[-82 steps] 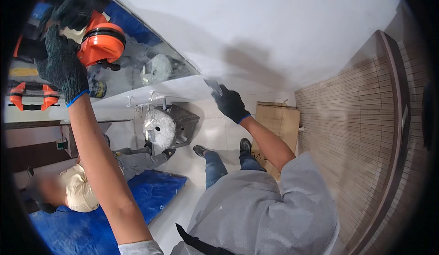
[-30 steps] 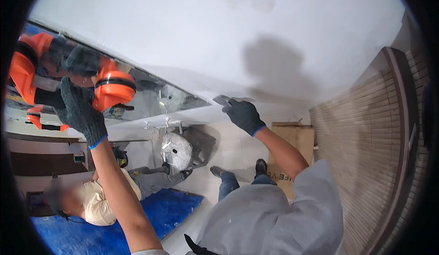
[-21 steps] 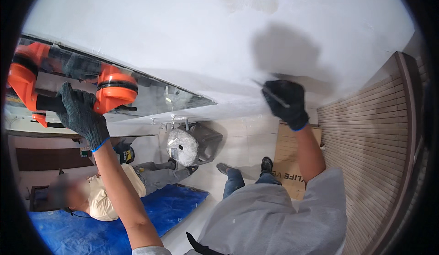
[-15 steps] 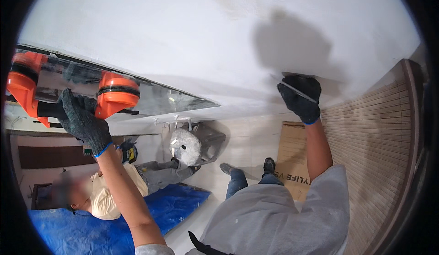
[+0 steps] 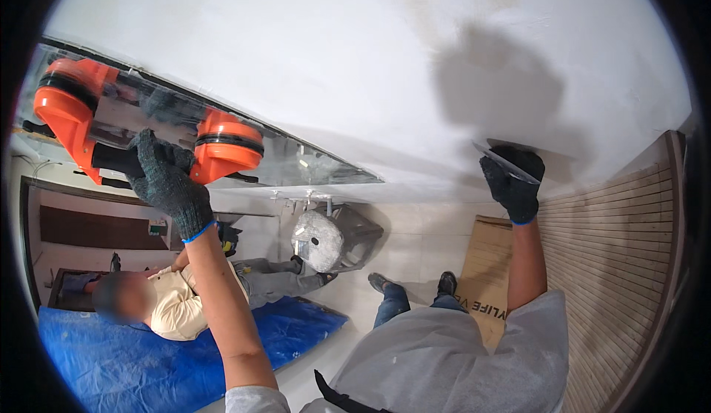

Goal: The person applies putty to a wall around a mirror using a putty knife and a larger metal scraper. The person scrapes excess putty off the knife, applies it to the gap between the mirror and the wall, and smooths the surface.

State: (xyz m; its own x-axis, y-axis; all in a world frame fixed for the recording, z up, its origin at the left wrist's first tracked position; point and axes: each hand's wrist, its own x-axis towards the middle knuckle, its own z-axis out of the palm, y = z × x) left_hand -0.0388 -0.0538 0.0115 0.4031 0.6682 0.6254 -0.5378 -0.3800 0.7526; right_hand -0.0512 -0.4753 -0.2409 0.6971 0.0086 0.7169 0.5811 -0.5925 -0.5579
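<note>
My left hand (image 5: 169, 183), in a dark knit work glove with a blue cuff, is closed on the black handle of an orange double suction lifter (image 5: 229, 146). Its two round cups sit against a long mirror (image 5: 318, 163) on the white wall (image 5: 311, 58). Farther right, my right hand (image 5: 516, 183), gloved alike, grips a thin, flat metal scraper (image 5: 511, 165). The scraper is held tilted close to the wall; whether its edge touches the surface I cannot tell. My palm and most of the scraper's rear are hidden.
Slatted wood panelling (image 5: 607, 235) borders the right side. Flattened cardboard (image 5: 485, 272) lies by my feet. A wrapped, rounded object (image 5: 318, 241) stands below the mirror's tip. Another person (image 5: 181, 302) is at the left, near a blue sheet (image 5: 141, 361).
The whole view has shifted, so lifter, mirror and both hands appear farther right. My left hand stays on the handle. My right hand still holds the scraper, now slightly lower in view.
</note>
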